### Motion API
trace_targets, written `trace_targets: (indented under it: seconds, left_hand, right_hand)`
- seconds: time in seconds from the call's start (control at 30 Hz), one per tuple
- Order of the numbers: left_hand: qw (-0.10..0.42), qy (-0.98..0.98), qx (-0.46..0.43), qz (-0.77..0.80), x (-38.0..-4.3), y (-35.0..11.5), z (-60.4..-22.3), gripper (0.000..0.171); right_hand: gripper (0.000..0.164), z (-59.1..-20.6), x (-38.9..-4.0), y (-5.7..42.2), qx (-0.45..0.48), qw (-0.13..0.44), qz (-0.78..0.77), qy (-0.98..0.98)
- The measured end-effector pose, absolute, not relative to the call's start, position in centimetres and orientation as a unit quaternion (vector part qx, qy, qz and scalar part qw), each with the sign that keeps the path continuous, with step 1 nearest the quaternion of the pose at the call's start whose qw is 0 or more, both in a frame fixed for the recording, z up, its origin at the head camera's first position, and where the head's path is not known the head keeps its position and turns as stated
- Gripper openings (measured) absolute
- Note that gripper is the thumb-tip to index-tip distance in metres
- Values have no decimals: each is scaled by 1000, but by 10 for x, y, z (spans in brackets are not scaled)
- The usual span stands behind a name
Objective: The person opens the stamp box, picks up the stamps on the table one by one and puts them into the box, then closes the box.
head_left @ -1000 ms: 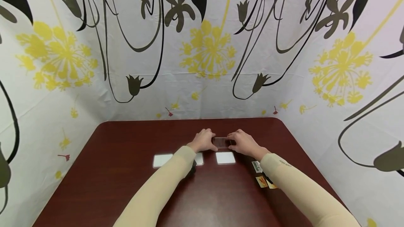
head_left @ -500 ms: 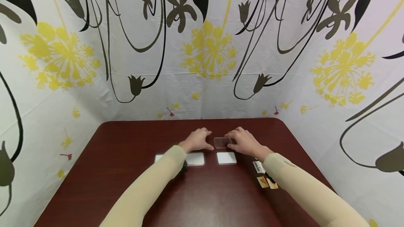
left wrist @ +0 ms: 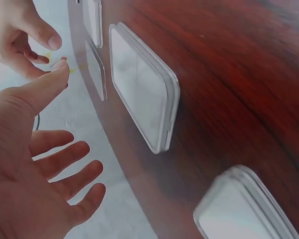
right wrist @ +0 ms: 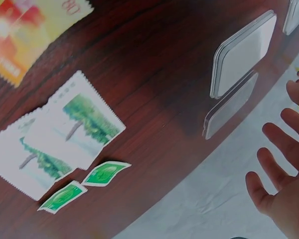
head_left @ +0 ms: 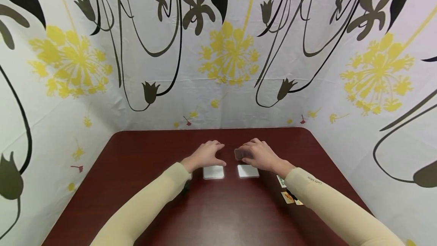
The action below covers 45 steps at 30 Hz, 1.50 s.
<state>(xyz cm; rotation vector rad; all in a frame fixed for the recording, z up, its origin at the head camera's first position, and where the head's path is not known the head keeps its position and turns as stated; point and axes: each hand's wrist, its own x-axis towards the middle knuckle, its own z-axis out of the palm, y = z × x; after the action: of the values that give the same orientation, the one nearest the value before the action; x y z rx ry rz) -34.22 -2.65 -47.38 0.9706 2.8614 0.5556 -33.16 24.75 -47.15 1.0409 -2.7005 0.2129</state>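
Note:
My left hand (head_left: 205, 155) hovers over the table just behind a flat white case (head_left: 214, 172), holding nothing. In the left wrist view, its thumb and fingers (left wrist: 65, 158) are spread apart. My right hand (head_left: 261, 155) hangs over a clear, thin rectangular lid (right wrist: 231, 107) that lies on the table, covering part of it in the head view. The right wrist view shows the loosely bent fingers (right wrist: 284, 144) apart from this lid. A second white case (head_left: 248, 171) lies in front of the lid. Another case (left wrist: 234, 214) sits further left, mostly hidden by my left sleeve in the head view.
Postage stamps lie by my right forearm: an orange one (right wrist: 25, 35), white ones with trees (right wrist: 84, 119) and small green ones (right wrist: 107, 173). The dark red table (head_left: 153, 143) ends at a patterned cloth (head_left: 218, 105) behind and on both sides.
My left hand has drawn away from the clear lid, moving left with its fingers spread. My right hand stays by the lid and now covers more of it.

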Motion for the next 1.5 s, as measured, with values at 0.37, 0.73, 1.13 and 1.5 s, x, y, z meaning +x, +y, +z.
trace_targets:
  seconds: [0.37,0.73,1.13,1.5]
  left_hand:
    - [28,935,322,143,-321,-48,-481,76]
    - [10,935,311,171,-296,-74,-489,69]
    - [9,941,294,165,-292,-84,-505,65]
    - [5,942,297,157,-296,-82,-509,68]
  right_hand:
    - [36,-472,-315,226,400,144,74,-902]
    - [37,-487,-309,197,417,147,66,-894]
    - [43,-503,-302,172,420,101,62,-899]
    - [40,-509,-300,163,416,85,50,-904]
